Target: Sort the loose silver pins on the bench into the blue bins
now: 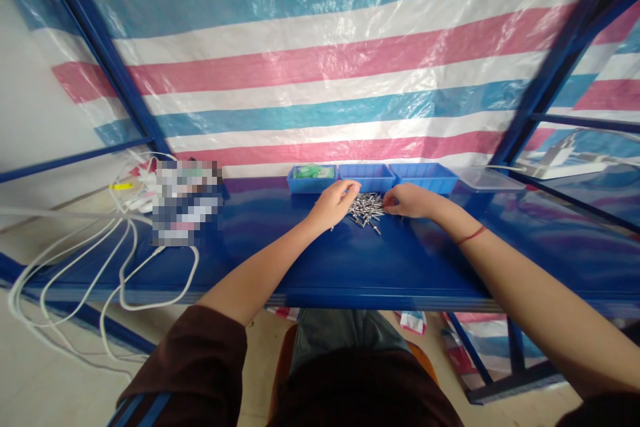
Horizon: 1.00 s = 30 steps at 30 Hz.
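Note:
A loose pile of small silvery pop rivets [367,208] lies on the blue table between my two hands. My left hand [334,203] is at the left side of the pile, its fingers closed together; whatever they may hold is hidden. On the opposite side, my right hand [407,201] has its fingers curled in a pinch at the pile's right edge, and I cannot make out what is in them. Just behind the pile stand three blue bins: the left bin [295,185] with a green bag [313,171] in it, the middle bin [373,177] and the right bin [425,177].
White cables [127,260] loop over the left end of the blue table [320,273], beside a blurred-out heap [187,203]. A clear plastic lid [493,178] lies right of the bins. Blue frame posts [550,73] and a striped plastic sheet [325,47] bound the back.

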Each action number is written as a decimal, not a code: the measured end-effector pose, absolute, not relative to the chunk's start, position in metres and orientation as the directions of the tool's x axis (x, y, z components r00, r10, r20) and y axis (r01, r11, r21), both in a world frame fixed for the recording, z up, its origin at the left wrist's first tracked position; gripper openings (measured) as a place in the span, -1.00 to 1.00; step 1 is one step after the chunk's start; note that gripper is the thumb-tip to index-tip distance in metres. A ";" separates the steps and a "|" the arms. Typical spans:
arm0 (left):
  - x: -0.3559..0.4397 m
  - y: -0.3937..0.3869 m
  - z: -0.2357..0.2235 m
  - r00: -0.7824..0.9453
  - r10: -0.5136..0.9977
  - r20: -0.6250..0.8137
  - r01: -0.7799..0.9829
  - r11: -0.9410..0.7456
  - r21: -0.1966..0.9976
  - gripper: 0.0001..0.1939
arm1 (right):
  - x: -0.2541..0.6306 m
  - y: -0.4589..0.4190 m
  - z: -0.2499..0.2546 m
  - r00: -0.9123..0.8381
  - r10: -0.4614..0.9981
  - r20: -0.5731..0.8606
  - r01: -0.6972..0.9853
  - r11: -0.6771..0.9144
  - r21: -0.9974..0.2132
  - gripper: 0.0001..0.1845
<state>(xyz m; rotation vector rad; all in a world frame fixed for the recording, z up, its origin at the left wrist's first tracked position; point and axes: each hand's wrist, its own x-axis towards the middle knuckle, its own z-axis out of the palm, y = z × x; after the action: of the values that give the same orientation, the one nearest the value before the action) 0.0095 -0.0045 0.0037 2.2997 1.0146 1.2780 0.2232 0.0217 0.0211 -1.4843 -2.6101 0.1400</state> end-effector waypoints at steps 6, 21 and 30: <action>0.009 -0.003 0.004 0.358 0.696 0.623 0.463 -0.711 0.529 -0.72 | 0.230 0.018 0.028 -0.471 0.881 0.044 0.874 0.473 -0.114 -0.93; 0.011 -0.009 0.010 0.328 0.658 0.678 0.400 -0.747 0.531 -0.86 | 0.192 -0.011 0.031 -0.535 0.783 0.318 0.302 0.528 -0.793 -0.77; 0.011 -0.009 0.009 0.281 0.645 0.711 0.399 -0.752 0.524 -0.86 | 0.186 -0.016 0.033 -0.473 0.842 0.258 0.284 0.423 -0.861 -0.68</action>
<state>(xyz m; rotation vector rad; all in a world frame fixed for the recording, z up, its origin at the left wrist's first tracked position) 0.0107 -0.0087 0.0093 2.3075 0.9627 1.4603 0.1856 -0.0157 0.0335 -0.9511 -1.9718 1.0088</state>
